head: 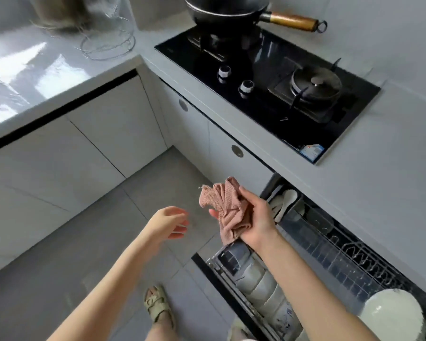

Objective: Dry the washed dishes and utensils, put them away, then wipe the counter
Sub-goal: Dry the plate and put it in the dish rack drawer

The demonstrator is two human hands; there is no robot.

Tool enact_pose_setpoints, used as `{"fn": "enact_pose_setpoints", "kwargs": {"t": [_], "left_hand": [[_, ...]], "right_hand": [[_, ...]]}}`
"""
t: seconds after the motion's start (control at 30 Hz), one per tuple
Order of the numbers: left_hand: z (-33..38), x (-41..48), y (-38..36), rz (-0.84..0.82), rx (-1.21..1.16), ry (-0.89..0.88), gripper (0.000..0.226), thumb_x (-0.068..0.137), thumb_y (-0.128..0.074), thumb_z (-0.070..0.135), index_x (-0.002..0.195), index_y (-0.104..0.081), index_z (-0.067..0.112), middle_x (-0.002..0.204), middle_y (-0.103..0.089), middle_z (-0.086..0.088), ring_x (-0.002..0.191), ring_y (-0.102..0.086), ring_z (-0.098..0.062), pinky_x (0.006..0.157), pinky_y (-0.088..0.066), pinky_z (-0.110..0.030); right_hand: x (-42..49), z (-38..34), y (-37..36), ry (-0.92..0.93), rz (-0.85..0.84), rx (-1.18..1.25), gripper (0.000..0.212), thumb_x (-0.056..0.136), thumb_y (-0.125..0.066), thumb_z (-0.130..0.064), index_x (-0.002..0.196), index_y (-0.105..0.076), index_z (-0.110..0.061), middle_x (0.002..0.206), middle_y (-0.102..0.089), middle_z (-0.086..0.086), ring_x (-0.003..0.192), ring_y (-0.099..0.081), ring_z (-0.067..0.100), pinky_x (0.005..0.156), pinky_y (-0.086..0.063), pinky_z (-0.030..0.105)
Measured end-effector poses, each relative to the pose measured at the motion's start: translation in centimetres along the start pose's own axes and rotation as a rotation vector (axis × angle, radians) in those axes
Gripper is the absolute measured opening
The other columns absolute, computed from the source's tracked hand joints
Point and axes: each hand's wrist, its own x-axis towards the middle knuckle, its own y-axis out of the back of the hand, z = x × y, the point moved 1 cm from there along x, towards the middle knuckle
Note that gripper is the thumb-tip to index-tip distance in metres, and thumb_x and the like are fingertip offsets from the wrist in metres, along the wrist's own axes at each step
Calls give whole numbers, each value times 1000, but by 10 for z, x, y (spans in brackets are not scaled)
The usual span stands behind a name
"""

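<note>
I take the open dish drawer (pixel 330 252) as my mark. My right hand (pixel 256 217) hangs just above its far front corner, fingers curled round a bunched pink dishcloth (pixel 228 207) that spills out over the thumb side and hangs clear of everything below. The left hand (pixel 169 221) is out over the floor, well clear of the drawer's front, fingers loosely spread and holding nothing. Inside the drawer, a row of pale bowls (pixel 263 286) stands on edge along the front wall, directly under my right forearm, the row's long axis running from the corner back towards me. White spoons (pixel 287 200) lie at the far end, just beyond my right knuckles, and a white plate (pixel 391 313) sits at the near end. The grey counter (pixel 379 193) runs along above the drawer's back edge. The right hand is nearer to all of it (the left would have to cross over), so I judge the cloth hand goes to the counter if the stowing is finished.
</note>
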Motion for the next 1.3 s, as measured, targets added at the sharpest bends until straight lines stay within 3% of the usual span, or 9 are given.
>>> {"fn": "enact_pose_setpoints", "kwargs": {"t": [0.1, 0.33, 0.47, 0.6, 0.73, 0.87, 1.0, 1.13, 1.3], "left_hand": [[-5, -5, 81, 52, -55, -34, 15, 93, -51, 10, 102, -63, 12, 87, -66, -7, 75, -63, -19, 69, -55, -27], [-38, -15, 303, 223, -109, -79, 13, 93, -51, 13, 96, -64, 16, 85, -67, -6, 73, -63, -19, 69, -54, -30], [-54, -18, 407, 391, -221, -80, 16, 94, -47, 9, 102, -61, 10, 82, -63, -7, 67, -60, -18, 61, -54, -25], [-61, -4, 485, 510, -342, -101, 19, 96, -45, 8, 107, -60, 4, 84, -61, -11, 64, -56, -19, 48, -51, -18], [-60, 32, 546, 581, -567, -104, 20, 97, -47, 11, 112, -56, 1, 87, -60, -14, 68, -60, -22, 56, -56, -25], [-45, 86, 603, 638, -771, -80, 20, 95, -51, 13, 111, -55, 1, 92, -58, -16, 79, -62, -29, 72, -58, -34], [-15, 157, 661, 705, -887, -59, 16, 96, -47, 11, 110, -50, 3, 94, -55, -15, 81, -63, -29, 68, -58, -31], [10, 227, 721, 791, -857, 36, 18, 94, -45, 9, 112, -47, 6, 91, -55, -13, 86, -62, -31, 64, -55, -30], [15, 279, 772, 858, -735, 143, 22, 85, -47, 2, 104, -46, 12, 101, -60, -11, 90, -63, -33, 62, -59, -44]], "right_hand": [[21, 28, -82, -16, -156, -97, 39, 81, -55, -24, 115, -64, -8, 108, -70, 18, 88, -67, 39, 110, -35, 49], [75, 125, -288, 218, -361, -592, 20, 99, -47, -16, 115, -59, -13, 98, -72, 6, 73, -69, 23, 95, -43, 64], [97, 169, -386, 464, -492, -1045, 24, 98, -54, -22, 121, -57, -23, 114, -67, 3, 79, -66, 7, 65, -54, 25], [125, 198, -466, 705, -633, -1405, 22, 95, -57, -18, 116, -60, -25, 137, -39, -11, 126, -40, 2, 95, -26, -1], [167, 213, -527, 796, -698, -1557, 32, 94, -58, -18, 126, -60, -20, 140, -28, -9, 129, -26, -5, 97, -18, -1], [241, 220, -584, 835, -729, -1548, 25, 93, -58, -14, 118, -63, -17, 123, -51, -1, 109, -51, 8, 93, -41, 10], [341, 219, -637, 667, -543, -1541, 20, 94, -51, -13, 109, -61, -23, 109, -64, -3, 102, -60, 14, 84, -48, 25], [435, 212, -688, 386, -319, -1567, 28, 91, -46, -25, 119, -53, -21, 101, -69, -4, 70, -69, 22, 48, -40, 27], [511, 215, -742, 83, -300, -1672, 53, 82, -56, -22, 132, -44, -14, 95, -65, 7, 67, -61, 28, 49, -34, 24]]}}
